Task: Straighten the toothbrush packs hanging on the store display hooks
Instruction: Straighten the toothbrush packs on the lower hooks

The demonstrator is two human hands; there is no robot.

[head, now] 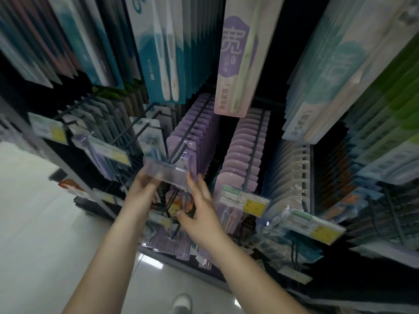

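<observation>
Two bare hands reach up to a dim, motion-blurred store display, and much of it is hard to read. The left hand [145, 185] holds the left end of a clear price-tag holder [166, 172] at the tip of a hook; its fingertips are smeared by blur and partly hidden behind the plastic. The right hand [199, 201] is open, fingers nearly straight, touching the holder's right end and the front of the purple toothbrush packs [192, 134] hanging in a tight row on that dark hook [181, 146]. Just to the right hangs a second row of pinkish-purple packs [244, 155] with a white, green and yellow price label [243, 200] whose print is too small to make out. Overhead, a purple-and-cream pack [235, 60] shows Chinese characters, and a teal pack with two white brushes [163, 48] is cut off at the top edge. Lower packs below the hands are mostly hidden by the wrists. A dark gap separates the two purple rows. Pale floor [45, 223] lies to the left, with a shoe [181, 302] at the bottom edge.
</observation>
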